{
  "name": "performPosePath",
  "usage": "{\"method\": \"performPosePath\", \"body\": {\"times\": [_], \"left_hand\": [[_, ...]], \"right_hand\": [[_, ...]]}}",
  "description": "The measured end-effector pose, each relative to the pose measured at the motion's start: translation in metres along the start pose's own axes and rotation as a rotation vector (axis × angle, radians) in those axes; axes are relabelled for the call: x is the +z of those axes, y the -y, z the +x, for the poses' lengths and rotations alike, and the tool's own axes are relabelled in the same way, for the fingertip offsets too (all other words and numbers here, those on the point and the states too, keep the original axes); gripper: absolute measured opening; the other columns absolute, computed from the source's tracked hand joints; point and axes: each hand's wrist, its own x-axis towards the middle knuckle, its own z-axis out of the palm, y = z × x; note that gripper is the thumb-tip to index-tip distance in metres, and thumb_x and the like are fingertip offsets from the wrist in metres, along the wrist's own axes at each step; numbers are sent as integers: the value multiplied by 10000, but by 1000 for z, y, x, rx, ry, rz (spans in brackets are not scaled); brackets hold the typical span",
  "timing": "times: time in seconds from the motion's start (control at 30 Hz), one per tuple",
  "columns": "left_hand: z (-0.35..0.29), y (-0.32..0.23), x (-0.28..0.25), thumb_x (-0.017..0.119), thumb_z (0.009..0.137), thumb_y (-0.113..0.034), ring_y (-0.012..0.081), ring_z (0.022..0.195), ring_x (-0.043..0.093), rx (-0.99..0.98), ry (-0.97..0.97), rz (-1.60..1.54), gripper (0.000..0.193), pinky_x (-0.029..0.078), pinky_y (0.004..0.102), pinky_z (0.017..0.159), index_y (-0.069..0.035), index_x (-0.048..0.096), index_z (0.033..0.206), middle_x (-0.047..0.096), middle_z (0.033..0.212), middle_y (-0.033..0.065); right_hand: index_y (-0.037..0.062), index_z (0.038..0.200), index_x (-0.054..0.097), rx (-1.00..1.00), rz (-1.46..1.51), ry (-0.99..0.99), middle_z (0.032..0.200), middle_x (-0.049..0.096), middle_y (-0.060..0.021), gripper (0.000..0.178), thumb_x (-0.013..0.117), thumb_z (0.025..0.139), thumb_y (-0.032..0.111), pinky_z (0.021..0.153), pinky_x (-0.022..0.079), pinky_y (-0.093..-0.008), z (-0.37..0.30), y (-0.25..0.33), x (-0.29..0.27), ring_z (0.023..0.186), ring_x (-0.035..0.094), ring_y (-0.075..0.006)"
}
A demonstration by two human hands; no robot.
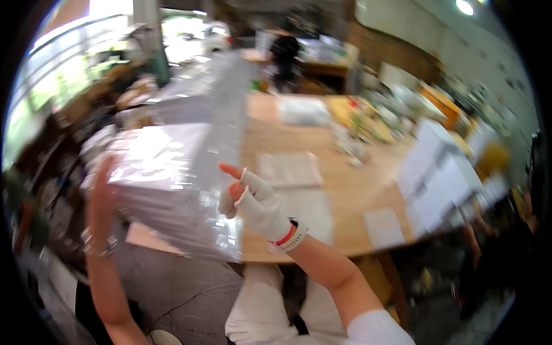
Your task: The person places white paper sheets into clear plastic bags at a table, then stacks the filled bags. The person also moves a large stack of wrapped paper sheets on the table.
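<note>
A wide sheet of clear plastic film point(221, 123) drapes over a pale, boxy stack point(161, 152) on my left, and glare breaks up its surface. My right hand point(256, 201), in a white glove with bare fingertips, is at the film's right edge. Its index finger points out while the other fingers curl in, seemingly on the film. Beside the stack's left end is my bare left hand point(102, 190), raised and smeared by motion. Whether it grips the film cannot be made out.
The wooden table point(356, 192) carries a flat clear packet point(290, 169), a white sheet point(384, 227), white boxes point(440, 169) and a cluttered pile point(368, 118). Boxes and goods crowd the left side. A person in dark clothes point(284, 54) is at the back; another person's arm point(472, 238) shows at right.
</note>
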Motion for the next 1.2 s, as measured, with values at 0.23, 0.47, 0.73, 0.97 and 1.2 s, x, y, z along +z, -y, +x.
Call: {"method": "performPosePath", "body": {"times": [0.23,0.47,0.73,0.97,1.2], "left_hand": [[-121,-50,20,369,927,-183,193,919,530,-99,-599,-462,274,416,264,802,-19,579,987,537,1051,119],[-118,-204,153,621,688,-46,264,577,582,241,485,-805,126,458,323,525,-86,612,807,600,652,64],[-76,-257,326,561,740,-80,319,984,509,265,487,-487,264,429,410,809,-11,530,993,532,1080,160],[-82,-255,365,526,728,-121,244,844,533,357,627,-5,169,446,380,706,-42,560,873,540,968,104],[-74,-247,384,530,705,-132,226,786,534,419,511,-24,88,426,348,674,-75,568,760,545,800,62]], "right_hand": [[13,894,567,351,-585,-739,639,530,-4,157,480,858,139,536,434,-241,-225,-30,-216,575,502,-85],[46,867,596,667,-1554,-1332,802,600,-176,327,520,793,356,655,431,-413,-342,39,-372,776,561,-361],[77,790,510,544,-771,-1537,734,515,3,183,603,809,233,550,477,-297,-350,7,-369,638,497,-100],[61,932,489,-155,-83,-1698,948,522,-59,262,627,804,243,749,473,-410,-359,-23,-356,846,535,-204],[68,1035,489,165,31,-1450,811,575,-60,305,559,840,292,486,479,-294,-352,-24,-326,637,584,-190]]}}
